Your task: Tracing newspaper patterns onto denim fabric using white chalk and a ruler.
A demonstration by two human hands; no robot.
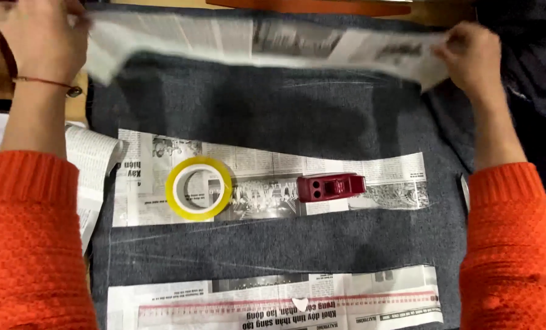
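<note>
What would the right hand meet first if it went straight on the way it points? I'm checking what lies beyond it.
The right hand, gripping one end of the newspaper strip, points toward the table's far edge. First there is probably the orange-brown board, though depth is unclear.

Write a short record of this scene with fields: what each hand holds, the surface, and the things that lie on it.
left hand: grips one end of a long newspaper strip
right hand: grips the other end
surface: dark denim fabric
middle paper strip: bears a yellow tape roll and a dark red stapler-like tool
near paper strip: flat on the fabric
</note>
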